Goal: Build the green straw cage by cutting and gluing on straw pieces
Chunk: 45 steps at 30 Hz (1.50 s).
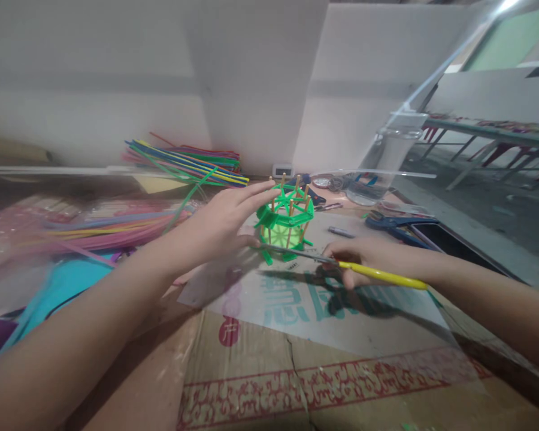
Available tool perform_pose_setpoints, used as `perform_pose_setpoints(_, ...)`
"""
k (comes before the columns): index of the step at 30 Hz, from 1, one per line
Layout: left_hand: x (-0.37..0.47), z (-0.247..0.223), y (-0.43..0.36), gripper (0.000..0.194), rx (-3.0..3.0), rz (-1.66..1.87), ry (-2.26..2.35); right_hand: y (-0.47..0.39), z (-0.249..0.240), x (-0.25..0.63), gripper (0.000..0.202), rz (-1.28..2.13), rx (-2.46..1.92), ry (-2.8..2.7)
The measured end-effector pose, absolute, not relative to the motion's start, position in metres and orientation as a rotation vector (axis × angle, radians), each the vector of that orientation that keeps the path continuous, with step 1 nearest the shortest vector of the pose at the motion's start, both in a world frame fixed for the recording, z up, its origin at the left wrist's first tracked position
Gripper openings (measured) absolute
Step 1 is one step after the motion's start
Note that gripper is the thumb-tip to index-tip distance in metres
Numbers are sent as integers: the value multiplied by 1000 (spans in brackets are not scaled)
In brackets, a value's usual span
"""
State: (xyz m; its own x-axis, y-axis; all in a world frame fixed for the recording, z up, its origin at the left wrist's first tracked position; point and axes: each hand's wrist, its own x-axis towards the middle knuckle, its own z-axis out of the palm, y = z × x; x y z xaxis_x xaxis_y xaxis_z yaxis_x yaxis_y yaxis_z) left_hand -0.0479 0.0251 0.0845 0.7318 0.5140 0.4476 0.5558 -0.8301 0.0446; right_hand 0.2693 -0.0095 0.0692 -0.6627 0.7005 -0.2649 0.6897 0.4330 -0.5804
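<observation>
A small lantern-like green model [287, 218] stands upright on the sheet, with wooden sticks rising through two green spoked tiers. My left hand [227, 218] is at its left side, with fingers over the upper rim and thumb low near the base. It appears to hold the model steady, though motion blurs the contact. My right hand [359, 260] grips yellow-handled pliers [381, 275]; their long thin metal nose points left, across the front of the model's base. Part of the pliers' grip is hidden by my fingers.
A printed translucent sheet [269, 311] lies over cardboard. Colored plastic strips [184, 161] are piled behind left, with plastic-bagged strips [117, 233] nearer. At right are a marker [341, 231], blue-handled tool [386, 221], dark phone [453, 242] and clear container [381, 161]. A small digital display [282, 171] stands behind.
</observation>
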Motion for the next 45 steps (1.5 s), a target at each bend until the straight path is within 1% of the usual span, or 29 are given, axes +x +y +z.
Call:
perform_pose_setpoints(2, -53, 85, 28, 83, -2903, -708, -874, -19, 69, 268, 42, 961, -1387, -2672)
perform_pose_setpoints(3, -54, 84, 30, 82, -2941, -754, -910, -24, 68, 266, 39, 900, -1405, -2693)
perform_pose_setpoints(4, -55, 82, 32, 75, -2972, -832, -976, -29, 67, 265, 38, 844, -1394, -2718)
perform_pose_setpoints(6, -56, 76, 39, 54, -2990, -1040, -1171, -35, 64, 264, 39, 745, -1301, -2782)
perform_pose_setpoints(8, -54, 67, 45, 45, -2963, -1202, -1307, -35, 62, 266, 46, 660, -1184, -2845)
perform_pose_setpoints(11, -50, 57, 49, 39, -2968, -1195, -1217, -28, 63, 271, 52, 571, -1077, -2903)
perform_pose_setpoints(13, -47, 56, 46, 35, -2927, -1147, -1173, -23, 66, 272, 46, 525, -1057, -2896)
perform_pose_setpoints(15, -43, 59, 40, 33, -2855, -1073, -1184, -21, 70, 269, 31, 410, -1088, -2754)
perform_pose_setpoints(16, -41, 60, 37, 31, -2821, -1029, -1186, -21, 71, 265, 28, 327, -1119, -2631)
perform_pose_setpoints(18, -38, 63, 30, 28, -2748, -966, -1179, -23, 74, 254, 29, 157, -1143, -2379)
perform_pose_setpoints(20, -34, 64, 25, 25, -2660, -944, -1179, -22, 75, 241, 31, 40, -1098, -2284)
perform_pose_setpoints(25, -32, 62, 22, 25, -2557, -911, -1180, -4, 69, 219, 43, -15, -1111, -2361)
perform_pose_setpoints(28, -32, 61, 23, 27, -2552, -904, -1202, 5, 63, 215, 47, -44, -1134, -2362)
perform_pose_setpoints(30, -32, 61, 24, 28, -2554, -904, -1213, 8, 61, 214, 47, -16, -1109, -2361)
perform_pose_setpoints(35, -32, 59, 25, 30, -2541, -889, -1217, 11, 55, 208, 36, 85, -1036, -2304)
perform_pose_setpoints(45, -30, 59, 23, 31, -2542, -903, -1214, 15, 51, 200, 34, -144, -1090, -2273)
